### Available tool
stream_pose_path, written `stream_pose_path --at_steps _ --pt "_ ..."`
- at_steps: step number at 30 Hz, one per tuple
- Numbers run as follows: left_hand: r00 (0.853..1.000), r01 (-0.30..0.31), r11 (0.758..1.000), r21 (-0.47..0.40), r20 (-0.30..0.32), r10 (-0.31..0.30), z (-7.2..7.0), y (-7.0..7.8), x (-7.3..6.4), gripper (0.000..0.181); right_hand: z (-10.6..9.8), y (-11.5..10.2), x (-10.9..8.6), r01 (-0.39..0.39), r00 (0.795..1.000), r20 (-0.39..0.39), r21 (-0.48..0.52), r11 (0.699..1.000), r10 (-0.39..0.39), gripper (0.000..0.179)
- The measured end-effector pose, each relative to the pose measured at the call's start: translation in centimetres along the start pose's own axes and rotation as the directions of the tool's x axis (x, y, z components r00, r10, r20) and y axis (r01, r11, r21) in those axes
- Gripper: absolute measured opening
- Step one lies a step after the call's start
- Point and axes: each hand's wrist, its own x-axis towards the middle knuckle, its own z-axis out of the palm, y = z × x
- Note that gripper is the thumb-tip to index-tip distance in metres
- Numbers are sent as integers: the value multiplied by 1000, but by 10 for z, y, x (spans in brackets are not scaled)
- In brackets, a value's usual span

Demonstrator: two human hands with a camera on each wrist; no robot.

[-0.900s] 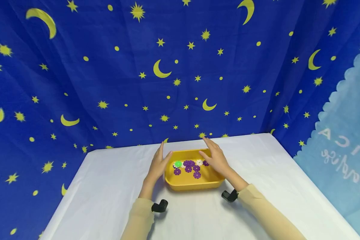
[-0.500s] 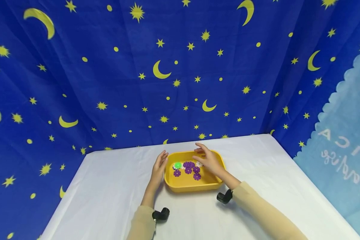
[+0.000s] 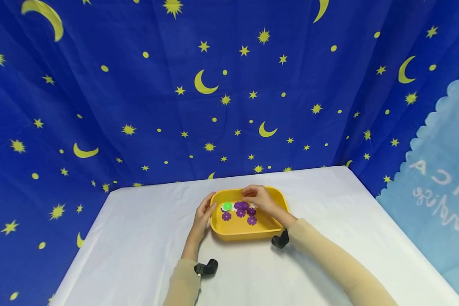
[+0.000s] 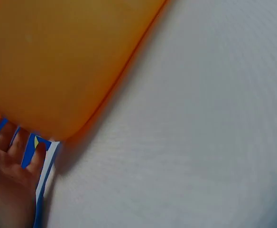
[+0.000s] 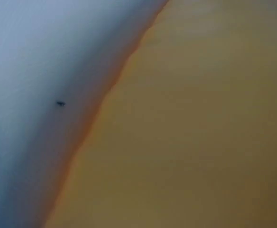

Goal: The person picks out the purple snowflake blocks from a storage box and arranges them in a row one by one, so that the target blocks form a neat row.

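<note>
One blue curtain (image 3: 153,106) with yellow crescents and stars fills the left and upper frame. At lower left comes the first of two beige sleeves (image 3: 183,282), then the first of two black cameras (image 3: 206,267), one per wrist. Left of centre, the left hand (image 3: 202,216) lies against the left end of one yellow tray (image 3: 233,227), its fingers extended and loose. The tray sits on a white tablecloth (image 3: 130,255) in the lower middle of the frame and holds small flower-shaped discs: one green disc (image 3: 227,206) at its left, at least six purple discs (image 3: 240,213) through the middle, and some partly covered white discs (image 3: 253,205) I cannot count. The right hand (image 3: 261,198) bends over the tray's upper right; whether it grips a disc I cannot tell. At far right, one light blue cloth (image 3: 436,161) bears white writing: A, C and I are readable.
</note>
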Motion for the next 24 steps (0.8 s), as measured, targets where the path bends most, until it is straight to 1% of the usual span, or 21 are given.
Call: stream_pose_path --at_steps 2,7,10,14,17,21,24 --pt "1000 11 1000 -21 6 -11 -1 -3 2 51 1 2 1 -2 1000 19 1 1000 2 24" --pt "1000 28 996 -81 10 -27 -5 -25 10 53 4 8 1 -14 997 74 16 1000 13 28" --pt "999 39 995 -96 12 -38 -7 -34 14 55 5 11 2 -28 994 103 14 1000 26 31" --pt "998 57 993 -100 23 -55 -8 -35 17 58 5 12 2 -31 992 125 -15 999 33 32" --pt "998 60 993 -97 34 -57 -10 -35 18 58 4 11 3 -6 990 140 -45 999 12 31" --pt "998 56 994 -97 40 -52 -12 -35 15 56 6 11 2 22 986 164 -96 995 -6 32" --pt "997 67 992 -105 40 -63 -11 -35 13 55 7 13 0 14 983 183 -119 993 8 33"
